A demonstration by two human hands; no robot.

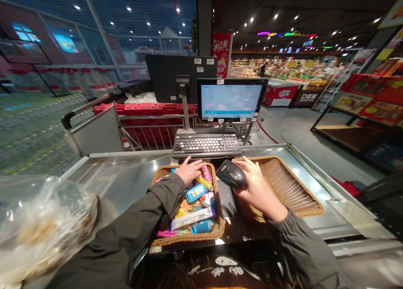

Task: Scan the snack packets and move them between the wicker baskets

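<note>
In my right hand (257,190) is a black barcode scanner (231,174), its head pointing left toward the filled basket. My left hand (189,171) reaches over the far part of the left wicker basket (220,228), fingers stretched out; I see nothing held in it. Small, colourful packaged goods fill that basket, among them a blue-and-white pack (195,193), a long white pack (193,218), a blue tube-like item (202,227) and a pink item (206,172). Partly behind my right hand, the right wicker basket (291,188) shows its bare woven inside.
A keyboard (206,144) and a lit monitor (233,101) stand beyond the baskets. Clear plastic bags (47,226) lie on the metal counter (119,175) at left. Behind are a cart (94,127), red crates (145,109) and a shelf of boxes (368,98).
</note>
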